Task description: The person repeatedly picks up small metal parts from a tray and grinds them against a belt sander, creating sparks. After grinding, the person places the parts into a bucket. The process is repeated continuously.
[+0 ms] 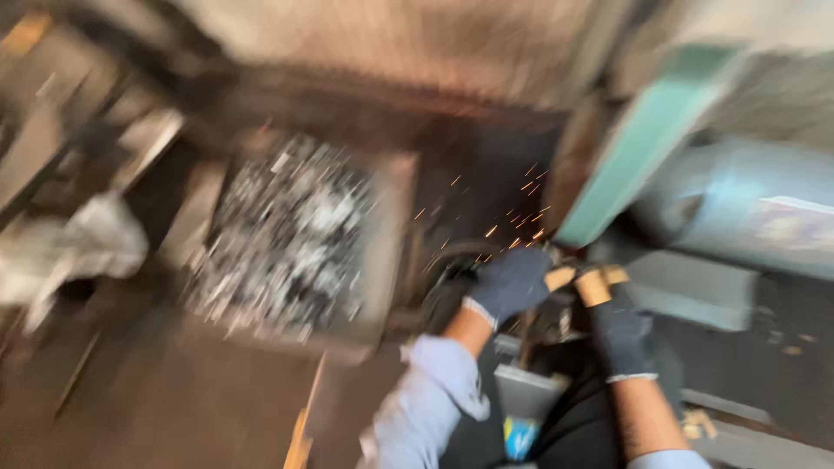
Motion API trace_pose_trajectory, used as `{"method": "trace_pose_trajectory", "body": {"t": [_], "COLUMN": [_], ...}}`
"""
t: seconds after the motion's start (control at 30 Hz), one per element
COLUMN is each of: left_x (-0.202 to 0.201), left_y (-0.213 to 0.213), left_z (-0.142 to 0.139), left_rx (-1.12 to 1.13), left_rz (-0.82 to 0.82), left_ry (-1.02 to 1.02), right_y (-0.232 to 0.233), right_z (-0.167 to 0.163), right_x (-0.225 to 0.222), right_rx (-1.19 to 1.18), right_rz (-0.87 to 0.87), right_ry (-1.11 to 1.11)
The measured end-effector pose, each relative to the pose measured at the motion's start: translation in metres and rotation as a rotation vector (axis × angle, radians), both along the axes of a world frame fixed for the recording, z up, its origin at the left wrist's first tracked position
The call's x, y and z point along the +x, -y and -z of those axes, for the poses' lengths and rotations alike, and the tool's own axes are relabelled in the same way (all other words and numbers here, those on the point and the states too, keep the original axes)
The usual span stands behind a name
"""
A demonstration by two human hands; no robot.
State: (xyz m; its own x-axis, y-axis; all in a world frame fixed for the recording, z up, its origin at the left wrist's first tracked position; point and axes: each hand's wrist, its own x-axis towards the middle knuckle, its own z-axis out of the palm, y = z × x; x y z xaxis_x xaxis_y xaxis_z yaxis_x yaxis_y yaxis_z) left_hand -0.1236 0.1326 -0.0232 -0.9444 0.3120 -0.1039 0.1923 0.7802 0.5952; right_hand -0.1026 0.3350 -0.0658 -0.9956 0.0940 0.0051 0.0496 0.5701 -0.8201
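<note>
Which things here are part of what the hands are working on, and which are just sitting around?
In use:
left hand, gloved
right hand, gloved
grinding machine the hands press toward
sparks
What the hands hold is too blurred to tell.

Lying about:
bin of metal scraps
white cloth

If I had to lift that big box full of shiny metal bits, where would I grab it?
Probably by the two opposite rims of the box, one hand from each side. It sits open-topped and heaped with loose metal pieces, so reaching in from above offers no firm hold. The picture is blurred; no handles are discernible.
</note>
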Motion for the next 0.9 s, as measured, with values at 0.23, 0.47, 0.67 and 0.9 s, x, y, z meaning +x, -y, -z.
{"method": "trace_pose_trajectory", "body": {"t": [0.23, 0.47, 0.67, 0.9], "left_x": [0.126, 0.152, 0.135, 0.118], "left_y": [0.189, 0.201, 0.087, -0.02], "left_z": [0.024, 0.018, -0.043, 0.002], "left_rx": [-0.643, -0.297, 0.418, 0.443], "left_rz": [-0.162, -0.428, -0.38, -0.353], "left_ry": [-0.042, -0.337, 0.004, -0.363], "right_y": [0.007, 0.052, 0.057, -0.001], "right_z": [0.001, -0.012, 0.005, -0.01], "right_x": [0.045, 0.08, 0.08, 0.068], "right_rx": [-0.311, 0.0, -0.53, -0.939], "right_rz": [-0.302, -0.585, -0.463, -0.138], "right_ry": [0.218, 0.302, 0.419, 0.441]}}
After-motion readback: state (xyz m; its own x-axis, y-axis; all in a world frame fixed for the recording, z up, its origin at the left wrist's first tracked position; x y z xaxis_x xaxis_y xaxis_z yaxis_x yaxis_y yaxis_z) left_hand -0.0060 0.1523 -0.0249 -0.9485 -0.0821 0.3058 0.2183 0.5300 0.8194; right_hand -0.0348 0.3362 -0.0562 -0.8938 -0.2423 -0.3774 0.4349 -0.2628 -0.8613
